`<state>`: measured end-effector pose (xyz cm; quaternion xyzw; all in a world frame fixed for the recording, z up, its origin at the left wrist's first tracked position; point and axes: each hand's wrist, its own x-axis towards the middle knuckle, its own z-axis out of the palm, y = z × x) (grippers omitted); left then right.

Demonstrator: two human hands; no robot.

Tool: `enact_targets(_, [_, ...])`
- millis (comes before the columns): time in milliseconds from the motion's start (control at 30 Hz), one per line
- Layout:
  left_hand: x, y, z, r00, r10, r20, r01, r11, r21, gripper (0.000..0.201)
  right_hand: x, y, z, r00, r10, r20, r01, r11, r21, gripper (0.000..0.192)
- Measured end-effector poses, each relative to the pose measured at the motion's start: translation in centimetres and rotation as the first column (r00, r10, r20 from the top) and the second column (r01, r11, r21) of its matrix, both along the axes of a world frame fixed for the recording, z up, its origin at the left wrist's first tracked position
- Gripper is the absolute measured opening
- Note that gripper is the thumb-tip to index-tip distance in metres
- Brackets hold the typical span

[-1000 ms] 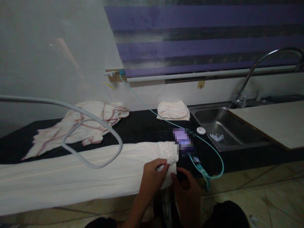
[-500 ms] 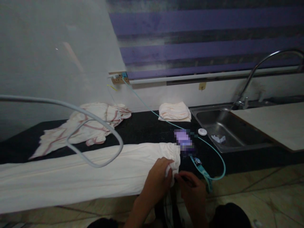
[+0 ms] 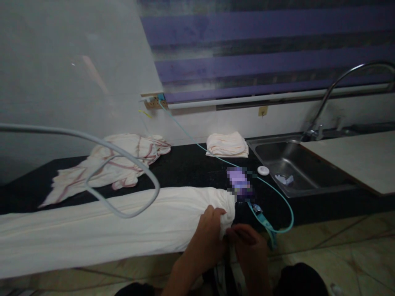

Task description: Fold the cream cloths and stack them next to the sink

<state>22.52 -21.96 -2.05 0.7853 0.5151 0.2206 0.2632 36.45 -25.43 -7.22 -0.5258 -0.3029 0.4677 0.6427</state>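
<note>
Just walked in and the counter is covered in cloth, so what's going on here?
A person is working the end of a long white cloth laid along the black counter. The left hand grips its bunched end at the counter's edge, and the right hand pinches cloth just beside it. A striped cloth and a folded cloth lie further back, near the sink.
</note>
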Motion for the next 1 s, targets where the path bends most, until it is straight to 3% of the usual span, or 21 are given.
enact_targets(133, [-0.3, 0.2, -0.2, 0.994, -0.020, 0.110, 0.024, 0.999, -0.032, 0.051, -0.6, -0.4, 0.3, 0.998, 0.012, 0.068, -0.012, 1.000, 0.004, 0.033])
enact_targets(300, [-0.2, 0.5, 0.2, 0.983, -0.035, 0.181, 0.035, 0.999, 0.007, 0.027, -0.8, -0.5, 0.1, 1.000, -0.017, 0.016, 0.017, 1.000, 0.009, 0.045])
enact_targets(400, [0.1, 0.8, 0.8, 0.944, 0.075, 0.321, -0.081, 0.997, 0.005, 0.019, -0.6, -0.5, 0.2, 0.999, 0.001, 0.040, -0.002, 1.000, 0.029, 0.050])
enact_targets(500, [0.3, 1.2, 1.5, 0.861, 0.234, 0.452, -0.221, 0.972, -0.083, 0.031, -0.7, -0.8, 0.5, 0.986, 0.052, 0.156, -0.060, 0.997, 0.048, 0.050])
enact_targets(567, [0.2, 1.4, 1.9, 0.807, 0.280, 0.520, -0.259, 0.959, -0.114, 0.035, -1.2, -0.9, 0.5, 0.974, 0.088, 0.209, -0.104, 0.992, 0.071, 0.045])
enact_targets(767, [-0.3, 1.7, 3.0, 0.692, 0.312, 0.651, -0.371, 0.927, -0.051, 0.042, -3.3, 1.2, -0.2, 0.966, 0.253, 0.045, -0.257, 0.954, 0.152, 0.052])
enact_targets(867, [-0.3, 1.9, 3.4, 0.731, 0.229, 0.643, -0.283, 0.959, -0.020, 0.040, -4.2, 3.5, 0.4, 0.964, 0.252, -0.083, -0.237, 0.959, 0.156, 0.060])
enact_targets(1000, [-0.1, 2.3, 3.8, 0.831, 0.033, 0.556, -0.032, 0.999, -0.011, 0.033, -5.3, 6.1, 1.1, 0.981, 0.080, -0.177, -0.041, 0.977, 0.211, 0.060])
